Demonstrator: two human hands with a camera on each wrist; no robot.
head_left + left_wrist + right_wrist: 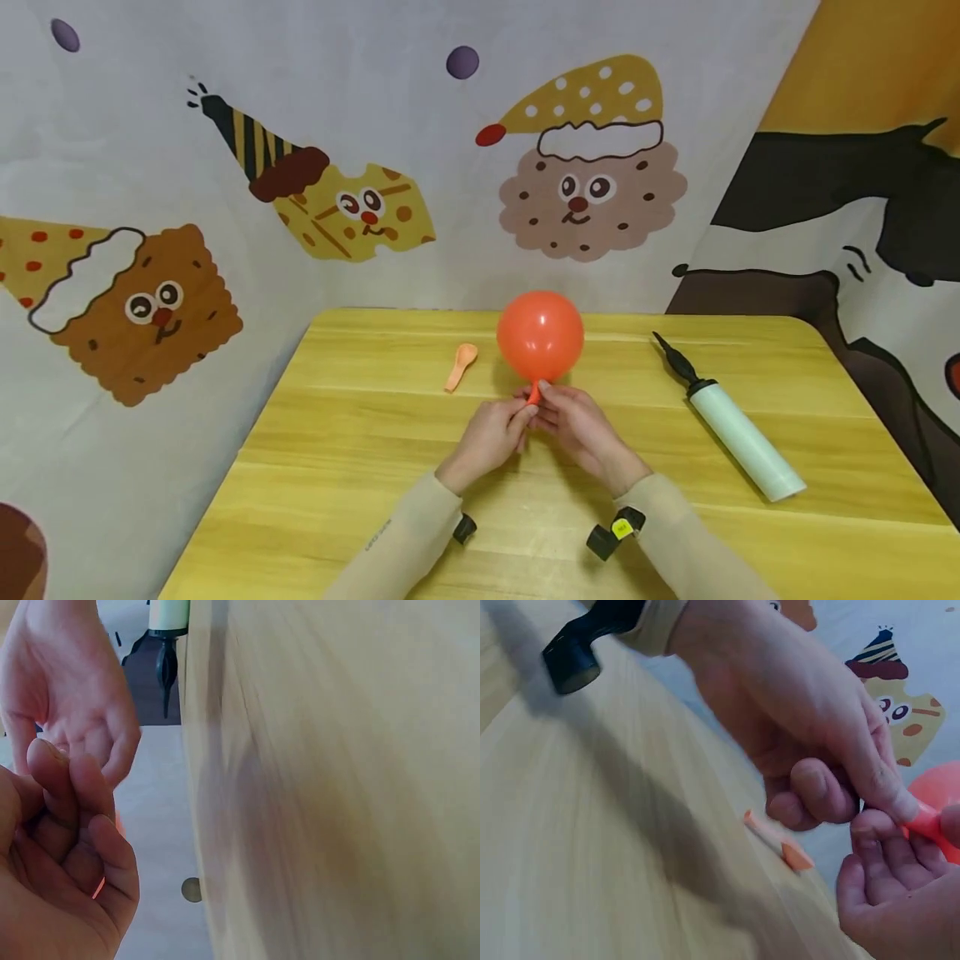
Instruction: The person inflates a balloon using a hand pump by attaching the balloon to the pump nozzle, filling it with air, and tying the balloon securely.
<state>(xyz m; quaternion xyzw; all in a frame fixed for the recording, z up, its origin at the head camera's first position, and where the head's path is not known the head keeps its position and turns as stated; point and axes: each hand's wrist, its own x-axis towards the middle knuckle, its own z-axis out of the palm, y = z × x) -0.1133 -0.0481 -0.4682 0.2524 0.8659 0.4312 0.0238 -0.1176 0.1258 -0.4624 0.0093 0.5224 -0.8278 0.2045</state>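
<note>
A round, inflated red-orange balloon (540, 333) stands upright over the far part of the table, its neck pointing down. My left hand (491, 433) pinches the lower end of that neck between thumb and finger. Just above, my right hand (583, 429) pinches the neck close to the balloon's body, its other fingers loosely bent behind. In the right wrist view the stretched neck (924, 819) runs between both thumbs. Fingers hide most of the balloon in the left wrist view. Left of the balloon lies a flat, uninflated peach balloon (461, 367).
A pale green hand pump (746, 442) with a black nozzle lies on the right side of the wooden table (337, 500). Behind the table hangs a white cloth (405, 108) printed with cartoon biscuits and cheese. Black cameras (603, 542) sit at both wrists.
</note>
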